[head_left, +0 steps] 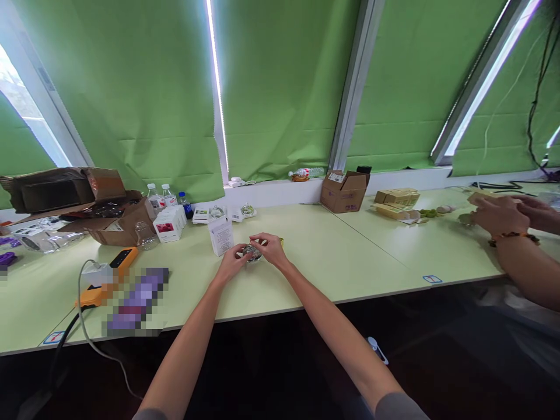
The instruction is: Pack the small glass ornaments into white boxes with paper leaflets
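Observation:
Between my two hands is a small round silvery object (252, 253), low over the table; its kind is too small to tell. My left hand (231, 262) grips its left edge between thumb and fingers. The fingers of my right hand (270, 248) are pinched together at its upper right side. A small yellow thing (282, 241) shows partly behind my right hand. Just left of the object, an upright white printed box (221, 235) stands on the table. Farther back lie similar shiny round pieces, one of them (247, 210) on a white card or box.
Left are open cardboard boxes (126, 219), white cartons (170, 224), bottles (185, 205), an orange power strip (125, 259) with cables and a pixelated purple item (139, 300). A small cardboard box (345, 191) stands at the back. At right, another person's hands (501, 214) work near yellow boxes (397, 198).

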A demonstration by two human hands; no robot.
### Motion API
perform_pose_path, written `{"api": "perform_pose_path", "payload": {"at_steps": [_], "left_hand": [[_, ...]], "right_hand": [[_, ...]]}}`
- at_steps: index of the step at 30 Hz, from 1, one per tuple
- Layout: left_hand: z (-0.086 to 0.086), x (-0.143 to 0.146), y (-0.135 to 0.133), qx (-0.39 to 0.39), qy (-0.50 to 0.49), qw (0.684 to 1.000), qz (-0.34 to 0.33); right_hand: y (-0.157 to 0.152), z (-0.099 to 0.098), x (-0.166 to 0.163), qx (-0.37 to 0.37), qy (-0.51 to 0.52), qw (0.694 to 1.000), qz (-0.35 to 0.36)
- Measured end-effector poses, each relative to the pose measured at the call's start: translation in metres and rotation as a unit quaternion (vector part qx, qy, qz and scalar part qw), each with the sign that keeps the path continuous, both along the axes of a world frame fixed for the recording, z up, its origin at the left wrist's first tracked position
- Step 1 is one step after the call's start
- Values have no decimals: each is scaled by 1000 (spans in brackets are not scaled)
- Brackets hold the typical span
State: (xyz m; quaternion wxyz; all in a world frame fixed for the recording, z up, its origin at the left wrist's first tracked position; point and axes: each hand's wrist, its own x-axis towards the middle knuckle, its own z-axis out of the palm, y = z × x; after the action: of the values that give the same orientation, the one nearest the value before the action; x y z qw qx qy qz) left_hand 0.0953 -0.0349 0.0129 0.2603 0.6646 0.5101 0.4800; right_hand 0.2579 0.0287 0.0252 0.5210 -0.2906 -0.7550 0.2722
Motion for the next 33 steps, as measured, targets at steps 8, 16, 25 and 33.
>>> {"api": "perform_pose_path", "payload": {"at_steps": [8,16,25,33], "left_hand": [[-1,-1,0,11,-1,1000,-15],[0,0,-1,2,1,1000,-15],[2,0,-1,10,-1,1000,-19],[-2,0,1,16,6,1000,-10]], "right_hand": [[1,-2,-1,15,-5,1000,-14],[1,-4,-3,23,1,1000,-19],[3,-6,-4,18,6,1000,-21],[4,-8,-4,47,-2,998,-32]]}}
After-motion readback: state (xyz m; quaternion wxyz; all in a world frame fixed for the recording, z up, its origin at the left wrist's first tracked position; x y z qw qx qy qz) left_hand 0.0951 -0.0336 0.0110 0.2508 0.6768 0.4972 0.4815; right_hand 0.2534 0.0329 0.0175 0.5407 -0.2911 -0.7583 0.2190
